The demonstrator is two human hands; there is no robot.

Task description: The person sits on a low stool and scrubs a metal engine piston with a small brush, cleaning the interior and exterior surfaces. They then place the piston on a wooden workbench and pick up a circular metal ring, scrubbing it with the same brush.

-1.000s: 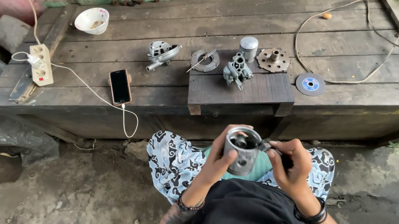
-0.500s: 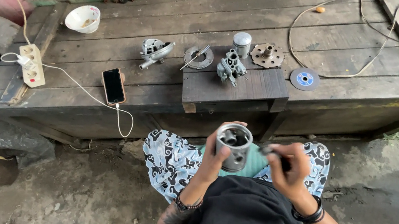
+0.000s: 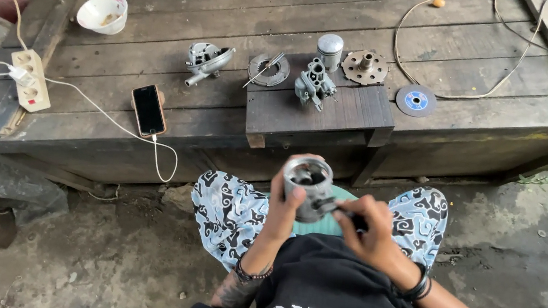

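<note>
- Grey metal piston (image 3: 306, 187), hollow end turned up toward the camera, sits in the left hand (image 3: 285, 207), whose fingers wrap round its skirt and clamp it above the lap.
- The right hand (image 3: 369, 232) is closed round a small dark tool (image 3: 340, 210); the tool's tip touches the side of the piston, low on the skirt.
- Both hands are held over the knees, which wear blue-and-white patterned shorts (image 3: 230, 207), just in front of the edge of the wooden bench (image 3: 163, 38).
- On a raised dark board (image 3: 323, 115) at the bench's near edge stands a small cast carburettor body (image 3: 312, 85), with a second piston (image 3: 329, 49) upright just behind it.
- Beside these lie a round toothed plate (image 3: 364, 66) and a flat ring (image 3: 266, 69) with a thin screwdriver across it.
- To the left of the ring rests a grey pump-like housing (image 3: 205, 60).
- A blue-centred cutting disc (image 3: 416, 99) lies to the right of the board, near a pale cable (image 3: 459, 96) that loops across the planks.
- A smartphone (image 3: 148, 110) lies face up, its white lead running to a power strip (image 3: 29, 78) at the bench's left end.
- A white bowl (image 3: 102, 12) stands at the far left corner, well apart from the parts.
</note>
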